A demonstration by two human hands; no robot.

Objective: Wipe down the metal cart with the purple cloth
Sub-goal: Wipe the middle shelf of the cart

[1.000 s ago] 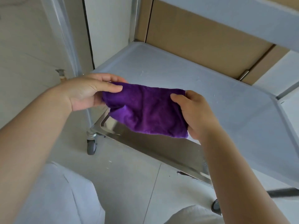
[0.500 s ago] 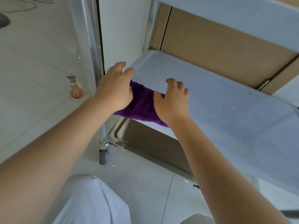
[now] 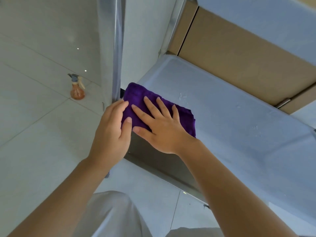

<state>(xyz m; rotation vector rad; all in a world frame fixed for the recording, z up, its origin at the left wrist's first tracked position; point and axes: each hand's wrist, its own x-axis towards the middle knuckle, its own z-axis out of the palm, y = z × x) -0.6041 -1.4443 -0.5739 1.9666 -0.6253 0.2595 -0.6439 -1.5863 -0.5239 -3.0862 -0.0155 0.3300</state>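
Note:
The folded purple cloth [image 3: 136,98] lies flat on the near left corner of the metal cart's middle shelf [image 3: 239,127]. My right hand [image 3: 160,124] presses on it with its fingers spread straight. My left hand [image 3: 111,130] rests at the cloth's left edge, fingers straight, thumb touching the fabric. The cart's upright post [image 3: 117,48] rises just left of the cloth. A lower shelf [image 3: 153,156] shows beneath, dark and shiny. The top shelf [image 3: 273,19] crosses the upper right.
An orange spray bottle [image 3: 77,88] stands on the tiled floor left of the cart. A brown panelled wall [image 3: 239,57] lies behind the cart. My knees in pale trousers [image 3: 109,216] fill the bottom of the view.
The cloth was held in the air between both hands a second ago; it was then set on the shelf corner, and my hands have flattened out on top of it.

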